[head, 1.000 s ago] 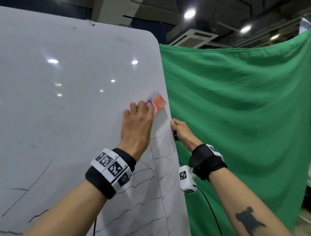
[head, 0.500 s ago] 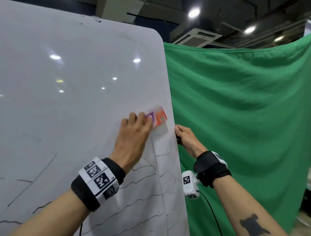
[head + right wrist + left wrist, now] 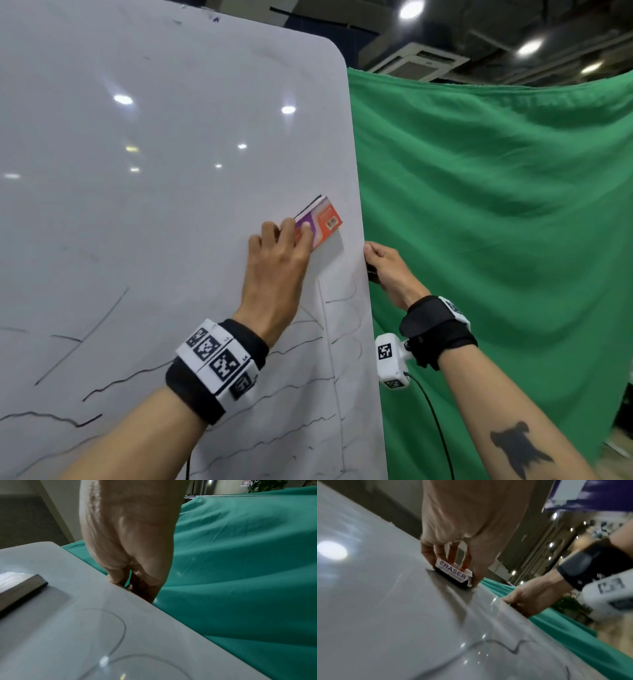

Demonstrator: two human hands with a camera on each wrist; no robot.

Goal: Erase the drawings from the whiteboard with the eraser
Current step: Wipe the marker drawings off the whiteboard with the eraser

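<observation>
The whiteboard stands upright and fills the left of the head view. Black wavy lines and strokes cover its lower part; the upper part is wiped. My left hand grips the orange and purple eraser and presses it flat on the board near the right edge. In the left wrist view the eraser shows the word ERASER between fingers and thumb. My right hand holds the board's right edge, thumb in front, fingers curled behind.
A green cloth backdrop hangs right behind and to the right of the board. Ceiling lights and an air vent show above it. A cable runs down from the right wrist camera.
My left hand has drawn the eraser down the board beside the right edge, over the top of the curved lines. My right hand has slid down the edge with it.
</observation>
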